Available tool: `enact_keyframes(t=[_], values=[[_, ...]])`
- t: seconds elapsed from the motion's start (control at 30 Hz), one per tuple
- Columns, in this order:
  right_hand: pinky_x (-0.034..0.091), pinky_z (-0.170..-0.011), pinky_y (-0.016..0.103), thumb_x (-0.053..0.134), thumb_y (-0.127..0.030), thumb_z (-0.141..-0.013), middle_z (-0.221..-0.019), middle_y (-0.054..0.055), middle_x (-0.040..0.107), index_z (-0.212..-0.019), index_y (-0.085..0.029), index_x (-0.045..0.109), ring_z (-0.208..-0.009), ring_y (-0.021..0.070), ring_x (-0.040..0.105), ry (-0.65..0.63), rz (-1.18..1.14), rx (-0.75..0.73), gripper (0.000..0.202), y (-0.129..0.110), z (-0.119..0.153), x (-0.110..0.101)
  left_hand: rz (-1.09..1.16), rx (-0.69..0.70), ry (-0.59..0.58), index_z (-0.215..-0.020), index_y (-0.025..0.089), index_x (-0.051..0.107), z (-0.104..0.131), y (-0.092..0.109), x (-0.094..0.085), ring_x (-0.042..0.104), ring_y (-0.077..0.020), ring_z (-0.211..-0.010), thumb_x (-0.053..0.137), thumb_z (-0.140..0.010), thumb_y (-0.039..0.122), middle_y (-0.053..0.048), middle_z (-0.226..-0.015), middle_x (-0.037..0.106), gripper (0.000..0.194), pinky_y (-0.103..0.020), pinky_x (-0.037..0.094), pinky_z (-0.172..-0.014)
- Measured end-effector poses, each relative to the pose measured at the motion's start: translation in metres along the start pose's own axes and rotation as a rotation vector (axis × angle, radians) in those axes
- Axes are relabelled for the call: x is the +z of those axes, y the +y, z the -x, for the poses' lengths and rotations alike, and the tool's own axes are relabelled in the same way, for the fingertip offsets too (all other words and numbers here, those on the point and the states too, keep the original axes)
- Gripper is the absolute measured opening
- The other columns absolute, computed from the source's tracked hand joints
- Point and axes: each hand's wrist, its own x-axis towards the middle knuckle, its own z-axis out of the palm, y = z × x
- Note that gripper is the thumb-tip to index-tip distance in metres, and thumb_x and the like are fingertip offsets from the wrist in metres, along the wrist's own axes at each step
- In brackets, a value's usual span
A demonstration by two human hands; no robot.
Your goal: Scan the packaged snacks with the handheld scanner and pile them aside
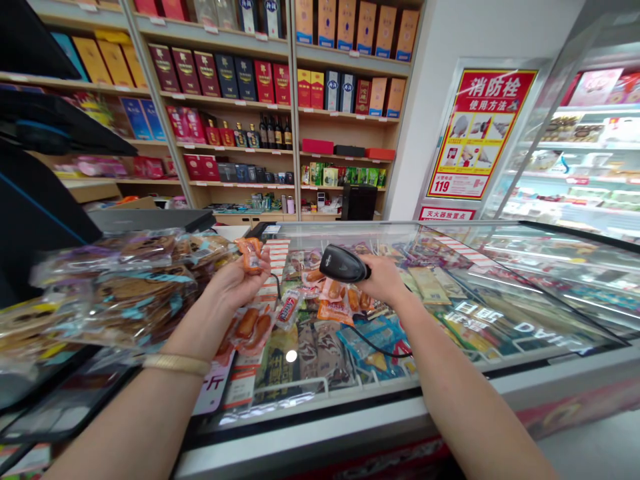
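My left hand point(239, 283) is closed on a small orange snack packet point(251, 255), held up over the left end of the glass-topped freezer. My right hand point(383, 279) grips a black barcode scanner point(345, 264) by its handle, its head pointing left toward the packet. From the scanner a black cable point(380, 348) curves down over the glass. On the glass below the hands lie orange sausage packets point(336, 311), a small clear packet with a red label point(289, 309), and another sausage packet point(253, 327) beside my left wrist.
The freezer's glass lid point(500, 280) stretches right, with packaged goods beneath. Left, clear bags of brown snacks point(145, 293) are piled by a dark monitor point(60, 127). Shelves of boxed bottles point(225, 73) and a red poster point(483, 133) stand behind; a lit cooler point(590, 147) is at right.
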Motion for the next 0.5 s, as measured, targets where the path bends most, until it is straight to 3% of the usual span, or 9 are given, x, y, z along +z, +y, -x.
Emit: enact_keyframes(t=[0.1,0.17,0.33,0.43,0.5], values=[[0.046,-0.074,0.026,0.065,-0.026,-0.074,-0.091,0.003,0.074,-0.097,-0.024,0.07,-0.087,0.0216,0.067,0.006,-0.005,-0.007,0.024,-0.001,0.0,0.0,-0.043,0.01,-0.054,-0.1,0.018,0.062,0.007,-0.001,0.0,0.058,-0.0056,-0.062,0.032,-0.067,-0.014,-0.003,-0.088,0.063,0.055,-0.015,0.05,-0.054],[0.046,-0.074,0.026,0.064,-0.026,-0.074,-0.091,0.003,0.074,-0.097,-0.024,0.07,-0.087,0.0212,0.067,0.009,-0.012,-0.017,0.023,-0.002,0.0,0.0,-0.099,0.025,-0.108,-0.095,0.018,0.062,0.012,-0.001,0.0,0.062,-0.0091,-0.07,0.037,-0.065,-0.011,-0.004,-0.09,0.064,0.049,-0.021,0.053,-0.062],[0.046,-0.074,0.027,0.065,-0.026,-0.074,-0.091,0.004,0.074,-0.096,-0.023,0.071,-0.087,0.0214,0.067,0.009,-0.035,-0.045,0.023,-0.005,0.0,-0.001,-0.157,0.058,-0.069,-0.086,0.016,0.062,0.012,-0.002,0.004,0.065,-0.0167,-0.079,0.051,-0.083,0.011,-0.006,-0.083,0.065,0.012,-0.035,0.056,-0.073],[0.046,-0.076,0.027,0.065,-0.025,-0.074,-0.092,0.004,0.074,-0.098,-0.024,0.071,-0.089,0.022,0.066,0.001,-0.05,-0.062,0.025,-0.006,0.0,-0.002,-0.185,0.185,-0.058,-0.096,0.017,0.064,0.006,-0.006,0.005,0.063,-0.0122,-0.07,0.051,-0.09,0.021,-0.003,-0.076,0.064,0.015,-0.028,0.055,-0.071],[0.046,-0.077,0.027,0.064,-0.024,-0.074,-0.093,0.004,0.074,-0.102,-0.025,0.07,-0.091,0.0223,0.066,-0.005,-0.062,-0.071,0.029,-0.008,0.001,-0.002,-0.205,0.284,-0.113,-0.103,0.019,0.065,0.004,-0.009,0.004,0.059,-0.0083,-0.062,0.051,-0.092,0.024,0.0,-0.073,0.063,0.019,-0.02,0.051,-0.063]])
